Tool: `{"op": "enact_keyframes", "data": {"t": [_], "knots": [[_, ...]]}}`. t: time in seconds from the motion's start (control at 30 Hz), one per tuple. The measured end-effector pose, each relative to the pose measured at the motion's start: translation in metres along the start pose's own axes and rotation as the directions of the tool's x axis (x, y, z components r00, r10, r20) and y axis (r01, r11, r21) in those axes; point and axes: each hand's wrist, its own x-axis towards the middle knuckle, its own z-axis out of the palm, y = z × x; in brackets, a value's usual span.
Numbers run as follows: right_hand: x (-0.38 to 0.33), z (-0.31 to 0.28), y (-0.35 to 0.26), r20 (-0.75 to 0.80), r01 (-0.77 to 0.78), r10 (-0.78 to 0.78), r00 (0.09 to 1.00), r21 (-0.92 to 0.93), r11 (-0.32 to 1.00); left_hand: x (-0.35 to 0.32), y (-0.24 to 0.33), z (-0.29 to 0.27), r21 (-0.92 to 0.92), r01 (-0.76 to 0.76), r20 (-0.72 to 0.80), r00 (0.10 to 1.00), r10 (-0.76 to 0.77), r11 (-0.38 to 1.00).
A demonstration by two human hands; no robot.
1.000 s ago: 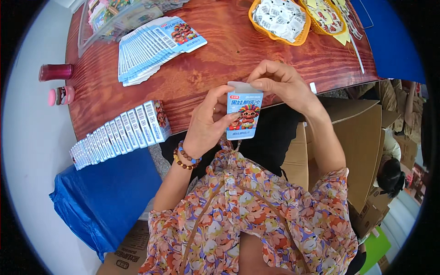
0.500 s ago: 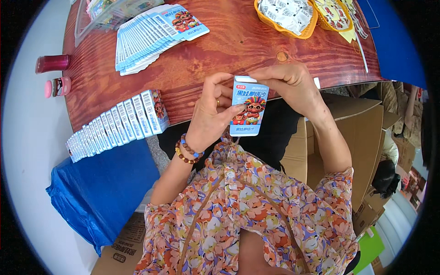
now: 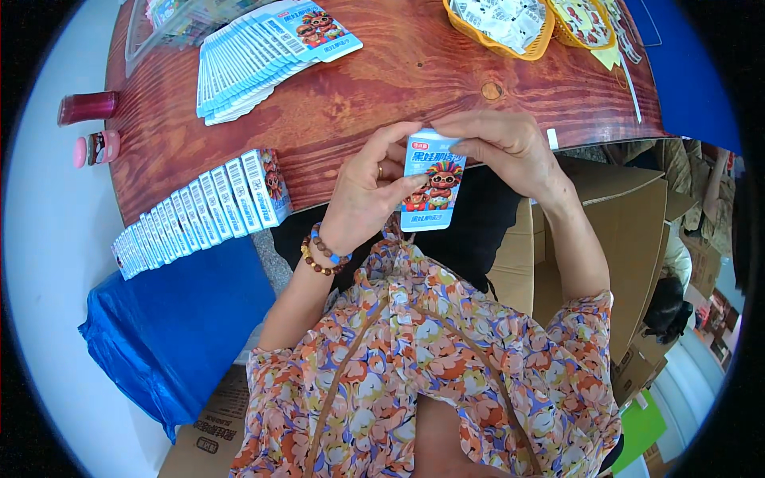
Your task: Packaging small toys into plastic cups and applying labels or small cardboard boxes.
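Note:
A small light-blue carton (image 3: 431, 191) with cartoon figures in sunglasses on its front is held upright between my hands, just off the near table edge. My left hand (image 3: 362, 179) grips its left side, the thumb lying across the front and the index finger up at the top left corner. At the top right, my right hand (image 3: 506, 151) pinches the upper edge, with its fingers covering part of the top. The carton's top end appears closed over. To the left, a row of similar filled-out cartons (image 3: 203, 203) stands along the table's edge.
A fanned stack of flat cartons (image 3: 255, 60) lies on the wooden table (image 3: 382, 88), beside a clear plastic bin (image 3: 143, 40). Yellow baskets (image 3: 542, 44) of small packets stand at the far right. Two little jars, a blue-covered surface (image 3: 179, 327) and an open cardboard box (image 3: 598, 239) are around me.
The pale flap that showed open at the carton's top is now folded down out of sight. My left index finger has moved up and right to the top edge.

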Motion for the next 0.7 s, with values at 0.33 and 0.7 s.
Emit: {"op": "enact_keyframes", "data": {"t": [0.33, 0.7], "knots": [[0.002, -0.006, -0.011, -0.001, 0.000, 0.000, 1.000, 0.049, 0.999, 0.001, 0.009, 0.007, 0.184, -0.033, 0.002, 0.999, 0.033, 0.982], [-0.003, -0.012, -0.009, 0.057, -0.211, 0.203, 0.977, 0.278, 0.937, 0.003, 0.006, 0.003, 0.077, -0.002, 0.065, 0.998, -0.003, 0.997]]}}
